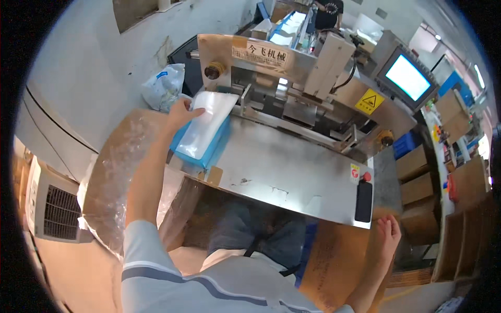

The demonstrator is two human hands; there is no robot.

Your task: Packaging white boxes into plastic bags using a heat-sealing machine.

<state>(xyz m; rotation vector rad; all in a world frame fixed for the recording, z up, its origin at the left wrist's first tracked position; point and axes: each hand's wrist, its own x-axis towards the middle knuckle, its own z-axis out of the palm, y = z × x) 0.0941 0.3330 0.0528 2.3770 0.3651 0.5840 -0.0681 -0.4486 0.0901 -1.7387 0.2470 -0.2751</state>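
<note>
At the left end of the metal worktable [261, 169], my left hand [181, 113] pinches the edge of a stack of clear, whitish plastic sleeves [206, 125]. Its thumb lies on top, and its other fingers are partly hidden. The sleeves lie on a blue tray [202, 159]. My right hand [387, 235] is beyond the table's right front corner, over a brown cardboard box [334, 255]. Its fingers are loosely bent and slightly apart, with nothing visible in them. Behind the table stands a machine with a metal frame [297, 70] and black-and-brass knobs.
A red button [367, 177] and a black phone-like slab [364, 201] are at the table's right end. A lit monitor [407, 77] stands at back right. Plastic-lined cardboard [117, 167] flanks my left arm. Another person [327, 14] is at the far back beside a conveyor [288, 30].
</note>
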